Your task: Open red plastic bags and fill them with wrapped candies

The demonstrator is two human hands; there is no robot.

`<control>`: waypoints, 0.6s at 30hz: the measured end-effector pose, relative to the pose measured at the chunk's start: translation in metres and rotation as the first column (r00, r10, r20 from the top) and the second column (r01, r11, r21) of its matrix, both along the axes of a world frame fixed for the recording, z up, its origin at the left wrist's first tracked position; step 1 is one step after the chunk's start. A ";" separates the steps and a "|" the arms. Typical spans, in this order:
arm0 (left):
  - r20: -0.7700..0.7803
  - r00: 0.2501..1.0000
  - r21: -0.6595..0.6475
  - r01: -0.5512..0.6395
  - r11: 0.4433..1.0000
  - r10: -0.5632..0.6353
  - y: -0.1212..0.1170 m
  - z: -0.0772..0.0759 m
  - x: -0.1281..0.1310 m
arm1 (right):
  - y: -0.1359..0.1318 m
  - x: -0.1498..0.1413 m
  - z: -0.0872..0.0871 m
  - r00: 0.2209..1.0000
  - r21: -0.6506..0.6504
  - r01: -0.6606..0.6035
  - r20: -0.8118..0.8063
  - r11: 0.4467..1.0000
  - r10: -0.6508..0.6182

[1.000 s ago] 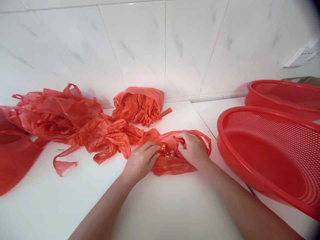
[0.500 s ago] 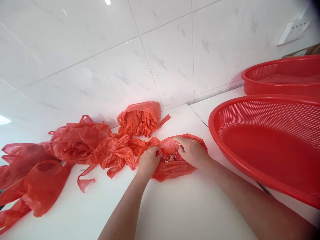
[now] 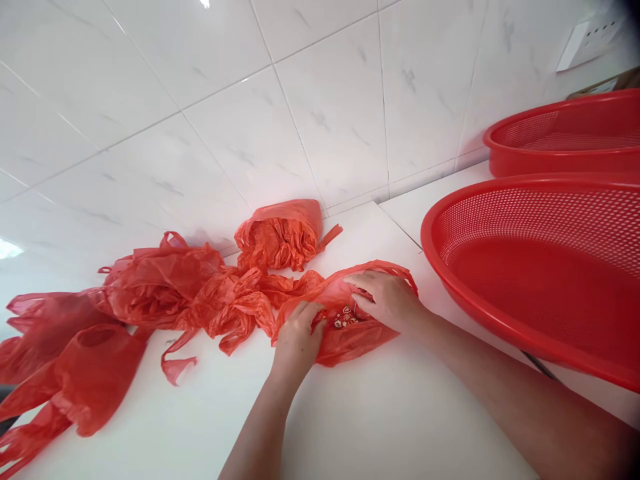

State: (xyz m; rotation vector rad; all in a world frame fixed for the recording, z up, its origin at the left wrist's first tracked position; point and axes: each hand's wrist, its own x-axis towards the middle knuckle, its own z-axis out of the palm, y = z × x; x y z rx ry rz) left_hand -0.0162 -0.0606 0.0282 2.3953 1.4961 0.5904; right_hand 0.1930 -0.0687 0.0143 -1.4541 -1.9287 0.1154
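Note:
A thin red plastic bag (image 3: pixel 350 333) with small printed items showing through it lies on the white counter (image 3: pixel 380 420) in front of me. My left hand (image 3: pixel 299 340) pinches the bag's left side, fingers curled into the plastic. My right hand (image 3: pixel 387 297) is closed on the bag's upper right edge near its handle loop. Both hands rest on the same bag, a short gap apart.
A heap of crumpled red plastic bags (image 3: pixel 165 287) trails off to the left, with one bunched bag (image 3: pixel 280 233) against the tiled wall. Two red perforated plastic baskets (image 3: pixel 540 267) (image 3: pixel 565 137) stand at the right. A wall socket (image 3: pixel 590 37) is at top right.
My view has tilted and swung left. My left hand went from lying flat on the bag to gripping its side; the right hand stays on the bag's upper edge.

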 end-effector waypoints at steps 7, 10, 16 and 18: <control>0.171 0.982 -0.153 0.110 0.982 -0.083 0.000 -0.014 0.004 | -0.001 -0.004 -0.009 0.994 -0.274 0.009 0.106 0.962 0.021; 0.182 0.970 -0.188 0.197 0.962 -0.163 0.000 -0.018 0.006 | 0.000 -0.008 -0.014 0.997 -0.332 -0.045 0.050 0.942 0.065; 0.161 0.964 -0.122 0.232 0.965 -0.211 0.002 -0.023 0.006 | 0.002 -0.012 -0.013 0.991 -0.147 -0.041 -0.130 0.988 0.022; 0.163 0.975 -0.088 0.166 0.982 -0.151 0.004 -0.024 0.003 | 0.003 -0.012 -0.011 0.981 -0.074 -0.011 -0.193 0.997 -0.004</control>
